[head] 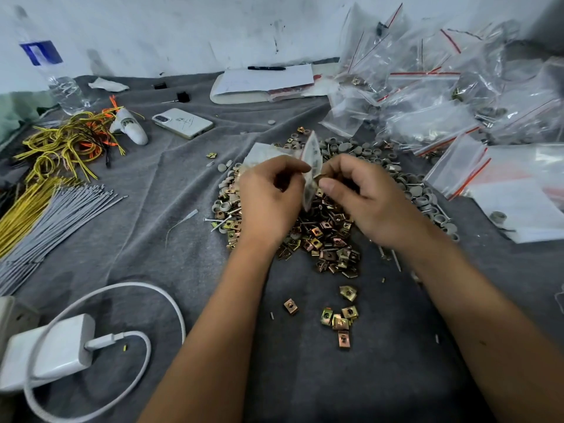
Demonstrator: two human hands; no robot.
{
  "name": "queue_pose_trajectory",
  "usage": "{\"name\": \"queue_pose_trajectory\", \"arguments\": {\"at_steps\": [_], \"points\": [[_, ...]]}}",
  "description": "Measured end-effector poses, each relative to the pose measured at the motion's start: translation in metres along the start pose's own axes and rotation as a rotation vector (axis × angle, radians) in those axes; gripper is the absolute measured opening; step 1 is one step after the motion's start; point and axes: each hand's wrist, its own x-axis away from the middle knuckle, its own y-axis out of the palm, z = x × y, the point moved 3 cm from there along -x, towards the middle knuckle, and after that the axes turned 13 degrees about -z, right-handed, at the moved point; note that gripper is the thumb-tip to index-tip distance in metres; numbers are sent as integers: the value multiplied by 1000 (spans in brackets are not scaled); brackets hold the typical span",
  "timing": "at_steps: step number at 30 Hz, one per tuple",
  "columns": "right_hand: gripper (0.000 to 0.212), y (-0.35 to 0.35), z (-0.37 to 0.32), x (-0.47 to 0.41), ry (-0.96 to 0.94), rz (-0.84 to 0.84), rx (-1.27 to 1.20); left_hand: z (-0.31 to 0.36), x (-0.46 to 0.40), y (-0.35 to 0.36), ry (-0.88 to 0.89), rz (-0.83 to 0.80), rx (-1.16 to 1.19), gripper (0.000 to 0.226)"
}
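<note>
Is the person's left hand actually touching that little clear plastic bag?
Touching. The head view shows the left hand pinching the small plastic bag, with the thumb pressed against its side.

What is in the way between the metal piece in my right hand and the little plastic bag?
Nothing visible. The right hand pinches the small metal piece right against the clear bag, which the left hand holds upright above the pile of clips. Whether the bag's mouth is open cannot be told.
</note>
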Motion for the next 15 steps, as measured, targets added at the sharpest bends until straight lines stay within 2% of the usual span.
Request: {"name": "queue_pose_trajectory", "arguments": {"at_steps": [6,10,15], "points": [[26,-7,18,-3,165,13,134,3,2,5,56,-56,-37,22],[15,-6,19,-3,195,42,164,11,6,7,137,-120,-91,17],[11,-5,15,-2,167,108,175,12,6,10,169,-109,-126,17]]}}
